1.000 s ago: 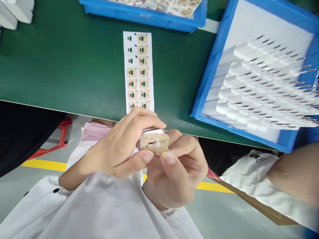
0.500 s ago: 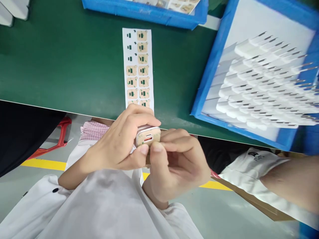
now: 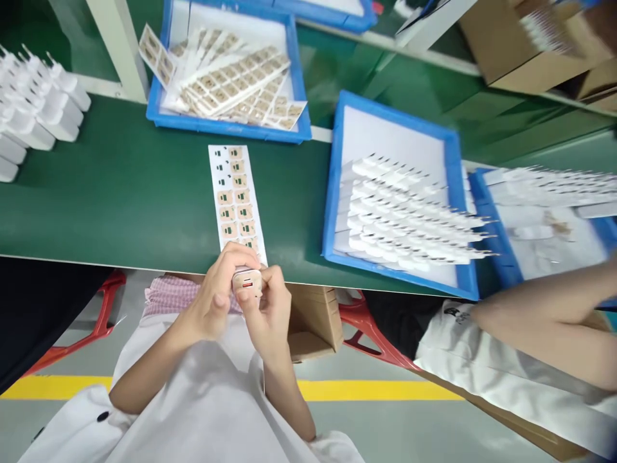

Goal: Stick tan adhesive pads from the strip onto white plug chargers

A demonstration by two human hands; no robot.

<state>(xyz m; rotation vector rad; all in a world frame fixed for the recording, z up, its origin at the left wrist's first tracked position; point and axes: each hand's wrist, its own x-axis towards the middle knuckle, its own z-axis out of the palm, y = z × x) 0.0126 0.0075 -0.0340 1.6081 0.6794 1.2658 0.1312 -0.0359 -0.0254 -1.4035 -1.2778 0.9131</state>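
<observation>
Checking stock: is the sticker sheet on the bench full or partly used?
The sheet is partly used: three far left-column places are bare; tan stickers fill the other visible places. Near end hidden.

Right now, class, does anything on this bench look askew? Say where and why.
Mildly: the sticker sheets in the upper-left blue tray look untidy, heaped at different angles, one poking over the left rim. The held charger is too small to judge closely.
</observation>
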